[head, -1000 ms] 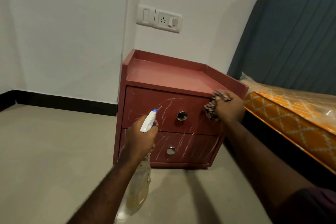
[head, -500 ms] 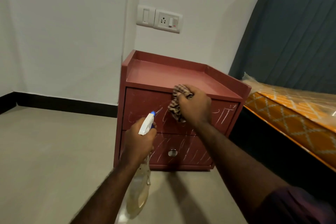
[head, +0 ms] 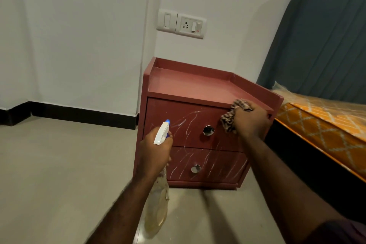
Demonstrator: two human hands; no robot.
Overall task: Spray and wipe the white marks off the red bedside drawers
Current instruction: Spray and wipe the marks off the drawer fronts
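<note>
White wall (head: 79, 35) backs red bedside drawers (head: 198, 89), white marks (head: 186, 123) streaking both fronts, wiping seemingly barely started; left hand (head: 153, 152) grips spray bottle (head: 161, 132), right hand (head: 251, 123) clutches cloth (head: 229, 119).

Supporting surface: a pale, glossy tiled floor (head: 59, 174). The red bedside drawers (head: 198, 117) stand directly on it, with the base flat on the tiles and the back at the wall. A black skirting (head: 79, 112) runs to the left of the drawers, where the floor meets the wall. A dark bed base (head: 309, 164) stands on the floor just beside the right side of the drawers. An orange patterned mattress (head: 326, 130), wrapped in clear plastic, lies on that base.
</note>
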